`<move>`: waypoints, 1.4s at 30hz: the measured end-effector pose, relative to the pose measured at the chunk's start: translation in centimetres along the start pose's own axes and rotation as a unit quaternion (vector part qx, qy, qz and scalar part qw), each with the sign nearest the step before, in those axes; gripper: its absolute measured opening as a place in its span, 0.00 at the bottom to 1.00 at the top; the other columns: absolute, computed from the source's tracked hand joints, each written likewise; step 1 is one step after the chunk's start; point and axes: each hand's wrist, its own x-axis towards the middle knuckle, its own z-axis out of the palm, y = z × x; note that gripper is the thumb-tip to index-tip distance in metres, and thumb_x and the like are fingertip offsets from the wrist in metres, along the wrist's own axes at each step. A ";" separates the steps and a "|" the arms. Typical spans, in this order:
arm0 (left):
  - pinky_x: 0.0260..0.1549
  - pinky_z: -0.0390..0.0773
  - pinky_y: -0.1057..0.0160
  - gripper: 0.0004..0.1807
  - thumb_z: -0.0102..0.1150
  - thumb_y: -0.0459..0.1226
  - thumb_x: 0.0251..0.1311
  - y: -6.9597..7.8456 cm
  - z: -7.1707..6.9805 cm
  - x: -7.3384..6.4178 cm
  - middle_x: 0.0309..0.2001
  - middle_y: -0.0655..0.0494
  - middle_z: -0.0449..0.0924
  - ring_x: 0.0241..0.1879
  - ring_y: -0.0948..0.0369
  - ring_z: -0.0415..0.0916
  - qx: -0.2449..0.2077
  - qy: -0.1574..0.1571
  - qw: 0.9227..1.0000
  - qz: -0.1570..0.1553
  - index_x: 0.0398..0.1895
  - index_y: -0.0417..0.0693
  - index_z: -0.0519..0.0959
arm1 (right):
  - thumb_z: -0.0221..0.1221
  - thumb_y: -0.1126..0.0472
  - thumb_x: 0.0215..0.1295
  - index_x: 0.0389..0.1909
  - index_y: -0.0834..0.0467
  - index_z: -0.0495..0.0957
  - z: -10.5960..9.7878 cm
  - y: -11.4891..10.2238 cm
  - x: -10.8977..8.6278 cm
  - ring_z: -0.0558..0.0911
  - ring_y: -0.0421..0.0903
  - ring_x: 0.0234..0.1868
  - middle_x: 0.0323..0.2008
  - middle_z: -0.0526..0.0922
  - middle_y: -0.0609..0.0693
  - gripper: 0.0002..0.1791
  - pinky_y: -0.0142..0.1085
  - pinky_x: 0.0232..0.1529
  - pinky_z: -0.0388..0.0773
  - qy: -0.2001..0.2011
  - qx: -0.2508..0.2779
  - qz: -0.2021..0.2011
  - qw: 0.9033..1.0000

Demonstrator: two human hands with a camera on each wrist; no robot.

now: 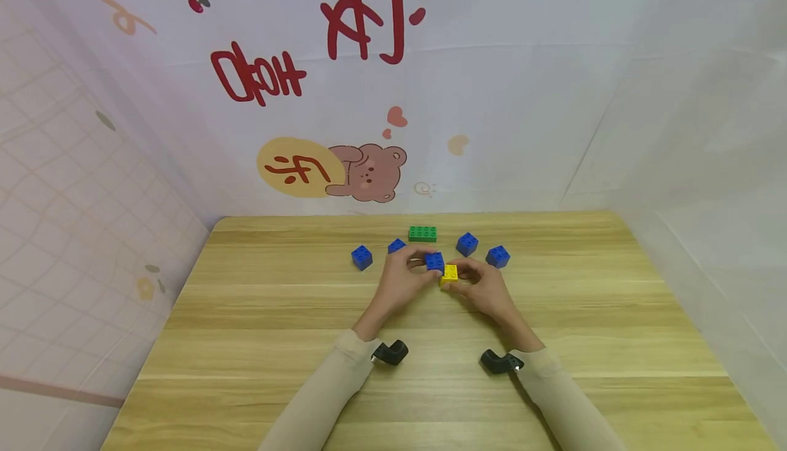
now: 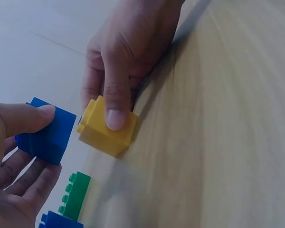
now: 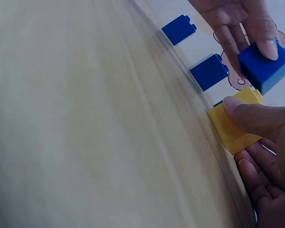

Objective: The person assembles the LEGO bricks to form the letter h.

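A blue building brick (image 1: 434, 262) is pinched between the thumb and fingers of my left hand (image 1: 402, 279), studs facing up. My right hand (image 1: 486, 290) grips a yellow building brick (image 1: 451, 273) by its sides. In the head view the two bricks are close together, the blue one just left of and slightly beyond the yellow. The left wrist view shows a gap between the blue brick (image 2: 50, 133) and the yellow brick (image 2: 107, 127). From the right wrist, the blue brick (image 3: 265, 64) appears higher than the yellow one (image 3: 235, 118), which is near the tabletop.
A green brick (image 1: 423, 234) lies at the back of the wooden table (image 1: 258, 328). Two blue bricks, one outer (image 1: 362, 257) and one partly behind my left hand (image 1: 397, 246), stand left. Two more blue bricks, one (image 1: 467, 244) and another (image 1: 498, 256), stand right. A wall rises behind.
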 end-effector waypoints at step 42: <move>0.60 0.83 0.58 0.26 0.72 0.28 0.58 -0.5 2.2 1.1 0.57 0.47 0.84 0.57 0.52 0.83 -0.048 -0.033 0.998 -0.002 0.60 0.39 0.80 | 0.77 0.52 0.56 0.54 0.53 0.85 -0.2 0.1 0.0 0.86 0.50 0.52 0.50 0.89 0.51 0.25 0.41 0.56 0.84 -0.006 -0.013 -0.007 1.000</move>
